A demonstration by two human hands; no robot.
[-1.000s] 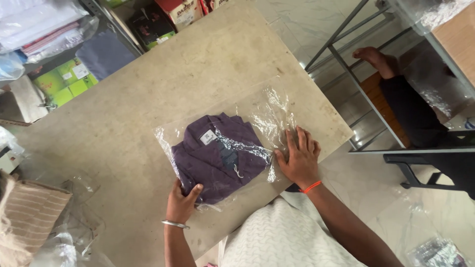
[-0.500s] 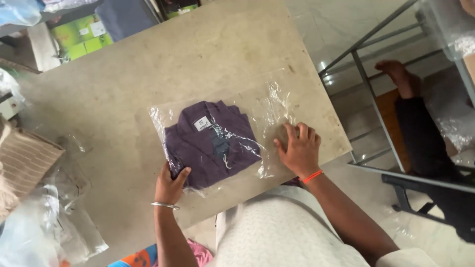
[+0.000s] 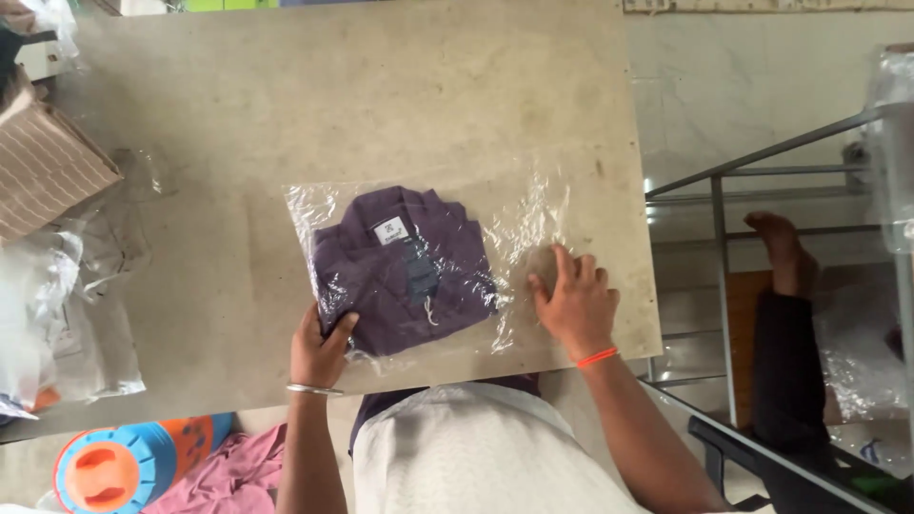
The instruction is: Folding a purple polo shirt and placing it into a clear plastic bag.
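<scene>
The near left corner of the clear crinkly plastic bag (image 3: pixel 428 271) is pinched by the left hand (image 3: pixel 319 347), thumb on top. The right hand (image 3: pixel 574 305) is pressed flat, fingers spread, on the bag's empty right end. A folded purple shirt (image 3: pixel 405 271) is held inside, collar toward the far edge of the beige table (image 3: pixel 381 95), bag lengthwise left-right near the front edge. Grips are unchanged since earlier; only the view has swung.

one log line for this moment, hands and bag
left hand: grips near corner of clear bag | right hand: flat on bag's empty end | contents: folded purple shirt | surface: table
</scene>
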